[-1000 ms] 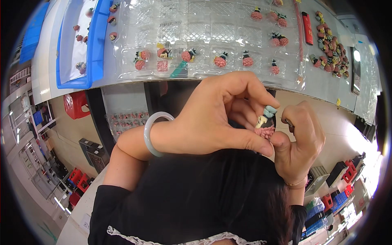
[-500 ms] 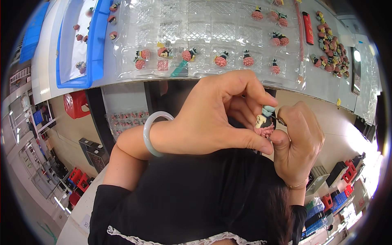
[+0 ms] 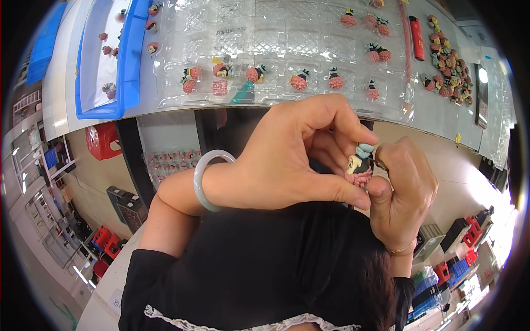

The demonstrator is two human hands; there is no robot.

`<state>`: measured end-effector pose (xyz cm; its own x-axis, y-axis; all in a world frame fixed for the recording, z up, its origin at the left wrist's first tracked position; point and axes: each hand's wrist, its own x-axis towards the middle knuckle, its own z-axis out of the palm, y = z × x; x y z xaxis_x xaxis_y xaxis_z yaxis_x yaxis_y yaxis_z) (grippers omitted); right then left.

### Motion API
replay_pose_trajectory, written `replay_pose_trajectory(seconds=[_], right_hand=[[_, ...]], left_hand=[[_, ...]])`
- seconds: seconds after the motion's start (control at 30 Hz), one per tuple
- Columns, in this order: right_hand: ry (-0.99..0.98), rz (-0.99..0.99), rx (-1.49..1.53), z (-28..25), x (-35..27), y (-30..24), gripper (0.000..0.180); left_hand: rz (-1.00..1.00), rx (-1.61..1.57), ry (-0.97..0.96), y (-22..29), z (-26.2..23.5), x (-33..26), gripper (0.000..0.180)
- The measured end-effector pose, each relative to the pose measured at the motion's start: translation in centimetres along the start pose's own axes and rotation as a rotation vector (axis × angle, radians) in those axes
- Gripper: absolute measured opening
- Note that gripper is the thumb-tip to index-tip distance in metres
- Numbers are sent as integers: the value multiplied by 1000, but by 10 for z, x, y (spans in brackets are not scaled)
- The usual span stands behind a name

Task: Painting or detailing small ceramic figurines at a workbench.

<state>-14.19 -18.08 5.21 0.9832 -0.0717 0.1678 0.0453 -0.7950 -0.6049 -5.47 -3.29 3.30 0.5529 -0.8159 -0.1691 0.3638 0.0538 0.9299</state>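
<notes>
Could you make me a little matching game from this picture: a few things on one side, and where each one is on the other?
Things:
1. figurine
2. bangle
3. blue tray
4. red bar

Places:
A. on the table's left part
B. pinched between both hands
C. on the table, upper right
D. round the left wrist

Pairs: 1-B, 2-D, 3-A, 4-C. The left hand and right hand meet at the figurine, below the table edge.
</notes>
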Motion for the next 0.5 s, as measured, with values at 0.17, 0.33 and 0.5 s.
replay_pose_trajectory(seconds=[0.17, 0.33, 0.5], right_hand=[[15, -9, 8, 1, 1, 1, 37], [21, -15, 13, 2, 1, 1, 37], [10, -21, 10, 1, 0, 1, 37]], left_hand=[[-17, -30, 4, -1, 1, 0, 53], [-19, -35, -4, 0, 0, -1, 53], [-22, -27, -12, 2, 1, -1, 53]])
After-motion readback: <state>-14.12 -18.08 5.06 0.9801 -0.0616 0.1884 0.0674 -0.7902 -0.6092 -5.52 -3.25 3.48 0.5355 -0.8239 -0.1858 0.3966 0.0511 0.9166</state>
